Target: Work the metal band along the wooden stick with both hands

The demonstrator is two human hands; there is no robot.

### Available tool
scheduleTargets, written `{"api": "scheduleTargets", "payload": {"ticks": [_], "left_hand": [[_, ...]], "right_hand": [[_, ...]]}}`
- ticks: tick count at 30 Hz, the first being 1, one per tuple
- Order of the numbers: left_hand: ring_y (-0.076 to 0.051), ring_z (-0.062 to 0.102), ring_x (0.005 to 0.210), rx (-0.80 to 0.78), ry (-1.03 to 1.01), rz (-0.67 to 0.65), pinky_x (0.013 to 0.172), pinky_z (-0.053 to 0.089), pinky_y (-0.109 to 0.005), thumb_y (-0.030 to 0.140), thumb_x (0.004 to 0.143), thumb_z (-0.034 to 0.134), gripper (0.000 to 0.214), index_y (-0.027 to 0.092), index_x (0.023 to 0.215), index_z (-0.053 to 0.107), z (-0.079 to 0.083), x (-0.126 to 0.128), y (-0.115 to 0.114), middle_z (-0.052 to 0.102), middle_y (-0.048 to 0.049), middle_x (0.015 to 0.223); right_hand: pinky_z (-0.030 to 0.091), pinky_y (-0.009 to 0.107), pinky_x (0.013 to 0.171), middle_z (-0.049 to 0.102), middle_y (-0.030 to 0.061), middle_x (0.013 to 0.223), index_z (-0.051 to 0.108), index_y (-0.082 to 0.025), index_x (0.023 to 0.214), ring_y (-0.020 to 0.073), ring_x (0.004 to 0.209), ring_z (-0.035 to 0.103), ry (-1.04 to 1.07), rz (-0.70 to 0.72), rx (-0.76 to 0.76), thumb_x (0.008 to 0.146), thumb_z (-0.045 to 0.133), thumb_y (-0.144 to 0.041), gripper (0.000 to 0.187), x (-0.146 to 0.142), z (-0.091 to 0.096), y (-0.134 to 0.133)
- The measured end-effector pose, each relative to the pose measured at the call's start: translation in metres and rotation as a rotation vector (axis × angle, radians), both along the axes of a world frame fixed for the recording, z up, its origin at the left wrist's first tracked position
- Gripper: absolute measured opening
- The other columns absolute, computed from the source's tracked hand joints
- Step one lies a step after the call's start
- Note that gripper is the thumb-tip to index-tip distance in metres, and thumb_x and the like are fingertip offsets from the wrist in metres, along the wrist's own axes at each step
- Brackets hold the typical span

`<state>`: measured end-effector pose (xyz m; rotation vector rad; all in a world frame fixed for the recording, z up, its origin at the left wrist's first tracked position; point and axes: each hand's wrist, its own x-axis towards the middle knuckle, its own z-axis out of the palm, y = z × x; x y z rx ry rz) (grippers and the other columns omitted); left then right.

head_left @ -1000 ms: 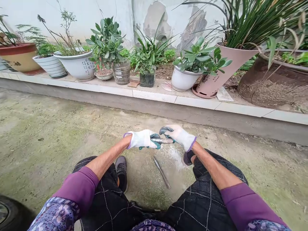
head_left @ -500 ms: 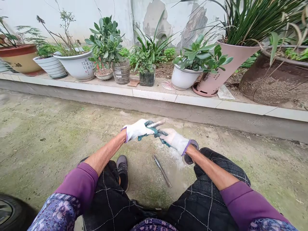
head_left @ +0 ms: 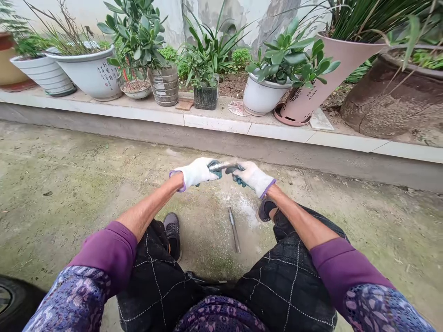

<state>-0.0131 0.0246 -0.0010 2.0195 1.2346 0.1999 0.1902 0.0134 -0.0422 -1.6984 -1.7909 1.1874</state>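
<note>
Both my hands wear white gloves with dark green fingers. My left hand (head_left: 198, 171) is closed round one end of a short grey metal rod (head_left: 222, 165), held level above the ground. My right hand (head_left: 252, 176) grips the rod's other end, fingers curled over it. A second thin metal rod (head_left: 234, 229) lies on the concrete between my feet, beside a pale dusty patch (head_left: 242, 206).
I sit with knees apart, shoes (head_left: 173, 233) on mossy concrete. A raised ledge (head_left: 214, 123) ahead carries several potted plants: a white pot (head_left: 90, 74), a small dark pot (head_left: 206, 96), a white bowl pot (head_left: 260, 97), a tilted pink pot (head_left: 321, 78). A dark tyre (head_left: 10, 302) sits bottom left.
Both hands rose and moved closer together on the rod, away from me. My view dipped lower and nearer the ledge.
</note>
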Motion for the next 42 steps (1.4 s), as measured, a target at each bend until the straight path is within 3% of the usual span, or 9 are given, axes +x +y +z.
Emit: {"api": "scheduleTargets", "payload": {"ticks": [5, 9, 13, 18, 24, 29, 33, 37, 42], "left_hand": [[-0.016, 0.062, 0.063, 0.186, 0.308, 0.056, 0.057, 0.047, -0.024, 0.032, 0.082, 0.056, 0.026, 0.018, 0.102, 0.067, -0.006, -0.011, 0.021, 0.067, -0.0045, 0.078], [-0.026, 0.069, 0.077, 0.314, 0.684, -0.157, 0.068, 0.049, -0.033, 0.025, 0.085, 0.051, 0.027, 0.020, 0.104, 0.070, -0.027, -0.007, 0.019, 0.071, -0.0116, 0.083], [-0.018, 0.063, 0.066, 0.198, 0.448, -0.271, 0.061, 0.047, -0.027, 0.029, 0.080, 0.060, 0.021, 0.019, 0.094, 0.071, -0.021, 0.006, 0.001, 0.068, -0.0039, 0.073], [-0.009, 0.048, 0.049, -0.027, 0.004, -0.011, 0.044, 0.040, -0.020, 0.038, 0.077, 0.062, 0.032, 0.017, 0.100, 0.068, 0.007, 0.009, -0.010, 0.059, 0.0025, 0.069], [-0.018, 0.063, 0.065, 0.206, 0.411, -0.017, 0.060, 0.049, -0.028, 0.031, 0.083, 0.056, 0.024, 0.017, 0.097, 0.070, -0.015, 0.002, 0.008, 0.068, -0.0068, 0.079], [-0.028, 0.070, 0.078, 0.282, 0.756, -0.215, 0.069, 0.050, -0.036, 0.019, 0.083, 0.053, 0.026, 0.019, 0.102, 0.072, -0.034, 0.009, 0.001, 0.072, -0.0137, 0.084], [-0.021, 0.065, 0.068, 0.213, 0.445, -0.347, 0.064, 0.048, -0.029, 0.027, 0.081, 0.059, 0.018, 0.019, 0.092, 0.072, -0.026, 0.022, -0.019, 0.069, -0.0052, 0.075], [-0.014, 0.060, 0.068, 0.226, 0.063, -0.118, 0.064, 0.047, -0.023, 0.032, 0.084, 0.059, 0.024, 0.016, 0.097, 0.069, -0.009, 0.019, -0.010, 0.067, -0.0002, 0.077], [-0.021, 0.068, 0.077, 0.295, 0.453, 0.015, 0.071, 0.051, -0.029, 0.028, 0.088, 0.053, 0.026, 0.016, 0.102, 0.071, -0.013, 0.002, 0.014, 0.072, -0.0090, 0.086]], "right_hand": [[0.039, 0.021, 0.060, 0.067, 0.0020, 0.075, 0.073, -0.018, 0.092, 0.0111, 0.063, 0.054, -0.265, 0.334, 0.170, 0.086, 0.055, -0.019, 0.020, -0.026, 0.002, -0.023], [0.039, 0.023, 0.061, 0.068, 0.0015, 0.076, 0.074, -0.019, 0.095, 0.0119, 0.061, 0.053, -0.283, 0.276, 0.262, 0.089, 0.052, -0.022, 0.023, -0.013, 0.017, -0.019], [0.041, 0.022, 0.059, 0.068, 0.0022, 0.078, 0.073, -0.017, 0.093, 0.0105, 0.059, 0.052, -0.182, 0.122, 0.207, 0.084, 0.053, -0.017, 0.022, 0.010, 0.024, 0.000], [0.038, 0.023, 0.051, 0.063, 0.0015, 0.067, 0.073, -0.014, 0.095, 0.0103, 0.052, 0.049, -0.126, 0.072, 0.064, 0.085, 0.052, -0.019, 0.024, 0.002, 0.015, -0.007], [0.038, 0.022, 0.062, 0.068, 0.0011, 0.077, 0.073, -0.018, 0.088, 0.0120, 0.065, 0.054, -0.247, 0.382, 0.215, 0.087, 0.052, -0.018, 0.021, -0.017, 0.015, -0.032], [0.039, 0.023, 0.062, 0.070, 0.0022, 0.079, 0.075, -0.019, 0.093, 0.0131, 0.064, 0.055, -0.259, 0.312, 0.236, 0.087, 0.052, -0.024, 0.024, 0.000, 0.022, -0.023], [0.041, 0.023, 0.064, 0.072, 0.0027, 0.085, 0.075, -0.017, 0.091, 0.0122, 0.064, 0.056, -0.192, 0.222, 0.240, 0.084, 0.054, -0.020, 0.023, 0.017, 0.014, -0.004], [0.040, 0.022, 0.058, 0.067, 0.0017, 0.071, 0.074, -0.015, 0.090, 0.0116, 0.058, 0.053, -0.184, 0.203, 0.138, 0.087, 0.053, -0.023, 0.023, 0.011, 0.004, -0.006], [0.042, 0.023, 0.066, 0.073, 0.0041, 0.088, 0.074, -0.018, 0.101, 0.0140, 0.072, 0.061, -0.309, 0.404, 0.174, 0.090, 0.049, -0.021, 0.027, -0.016, 0.005, -0.026]]}}
